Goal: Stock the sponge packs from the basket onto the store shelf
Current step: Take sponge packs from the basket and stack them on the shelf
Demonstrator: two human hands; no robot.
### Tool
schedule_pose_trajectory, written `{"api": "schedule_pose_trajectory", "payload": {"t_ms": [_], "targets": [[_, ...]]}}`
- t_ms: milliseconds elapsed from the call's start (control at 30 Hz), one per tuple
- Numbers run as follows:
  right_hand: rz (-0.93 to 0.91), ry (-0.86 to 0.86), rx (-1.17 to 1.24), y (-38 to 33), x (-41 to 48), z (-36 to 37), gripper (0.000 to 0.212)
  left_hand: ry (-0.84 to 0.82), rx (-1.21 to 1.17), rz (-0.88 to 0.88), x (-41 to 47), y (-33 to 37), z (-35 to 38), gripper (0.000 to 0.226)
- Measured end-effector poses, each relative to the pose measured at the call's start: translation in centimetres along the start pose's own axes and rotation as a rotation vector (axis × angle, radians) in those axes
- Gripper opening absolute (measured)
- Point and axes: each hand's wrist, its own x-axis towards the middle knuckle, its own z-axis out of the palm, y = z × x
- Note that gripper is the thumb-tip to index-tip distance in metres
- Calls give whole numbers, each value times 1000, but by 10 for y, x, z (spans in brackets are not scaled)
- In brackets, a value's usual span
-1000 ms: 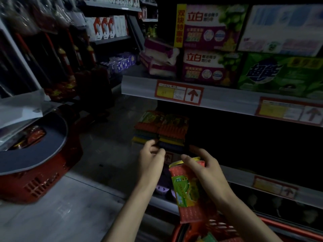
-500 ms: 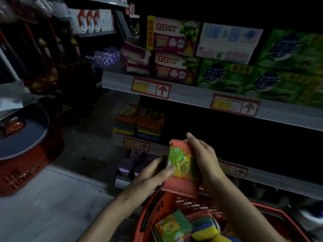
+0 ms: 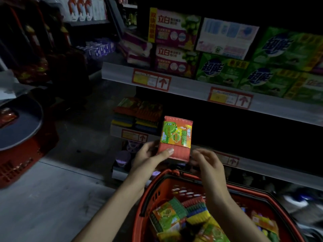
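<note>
Left hand [image 3: 148, 158] pinches the sponge pack [image 3: 174, 138] at its bottom edge. Pack upright, long axis vertical, label facing the person. Right hand [image 3: 208, 165] just beside it, blurred; can't tell if it grips.

Green soap cartons [image 3: 222, 70] fill the right end of the upper shelf [image 3: 192, 86], purple-and-white cartons [image 3: 173, 62] stack at its left corner, and red price tags [image 3: 151, 79] line its front edge. Far left, a dark round tray [image 3: 21, 126] lies on a red crate [image 3: 21, 165].

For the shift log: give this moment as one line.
left hand: holds pack upright before shelf | right hand: beside pack, contact unclear | basket: spare packs inside | shelf: stacks at left
</note>
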Motion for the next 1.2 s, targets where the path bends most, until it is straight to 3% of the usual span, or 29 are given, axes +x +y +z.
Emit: {"api": "schedule_pose_trajectory", "payload": {"t_ms": [133,367,633,867,1000,1200], "targets": [[19,6,62,4,-7,6,14,72,-16,37,-1,1,8,48],[-62,27,86,3,-13,13,14,147,46,123,1,-5,10,54],[84,5,267,10,6,17,10,198,209,234,10,-15,15,49],[47,149,386,23,25,31,5,187,282,287,23,-15,22,49],[24,214,397,29,37,37,5,187,337,310,29,-14,26,34],[-107,167,270,37,52,41,12,176,302,297,43,-17,24,40]]}}
